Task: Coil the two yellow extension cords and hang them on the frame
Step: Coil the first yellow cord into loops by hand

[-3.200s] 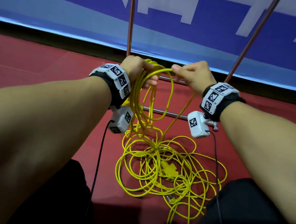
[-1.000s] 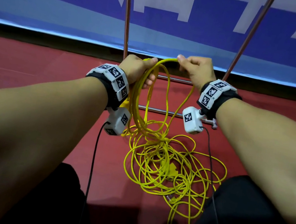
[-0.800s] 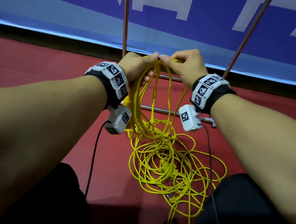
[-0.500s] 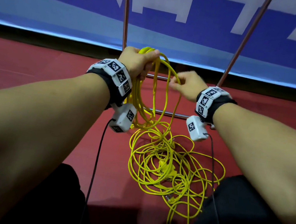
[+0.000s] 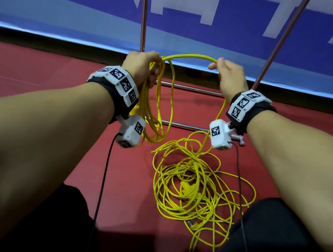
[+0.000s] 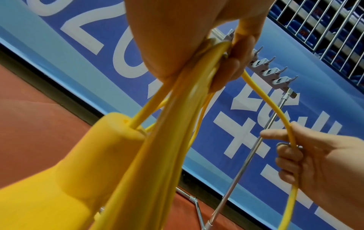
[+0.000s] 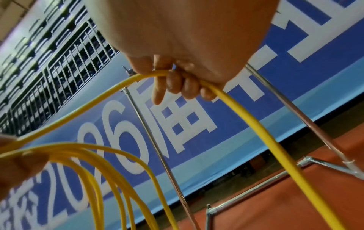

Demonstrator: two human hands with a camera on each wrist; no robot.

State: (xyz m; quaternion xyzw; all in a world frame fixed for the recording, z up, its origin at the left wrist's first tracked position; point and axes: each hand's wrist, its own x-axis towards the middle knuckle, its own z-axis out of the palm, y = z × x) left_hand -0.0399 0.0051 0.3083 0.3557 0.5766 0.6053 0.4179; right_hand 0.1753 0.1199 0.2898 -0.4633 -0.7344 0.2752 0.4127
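Observation:
My left hand [image 5: 143,65] grips the top of several hanging loops of yellow extension cord [image 5: 155,111]; its yellow socket block [image 6: 65,168] dangles just below the wrist. From that bunch a strand arches right to my right hand [image 5: 227,74], whose curled fingers [image 7: 177,80] hold the yellow cord [image 7: 256,124] about a hand's width away. The loose yellow cord [image 5: 196,191] lies tangled on the red floor between my knees, with a yellow plug [image 5: 188,189] in its middle. The metal frame [image 5: 144,13] stands just behind both hands.
The frame's top bar carries a row of metal hooks [image 6: 271,71]. Its base bars [image 5: 185,125] lie on the red floor [image 5: 38,75] under my hands. A blue banner [image 5: 50,2] with white lettering fills the back. Black wrist-camera cables [image 5: 102,181] hang by my knees.
My right hand has slid out to the right and up along the cord, drawing a fresh arch of strand away from the left hand. The left hand keeps its coil.

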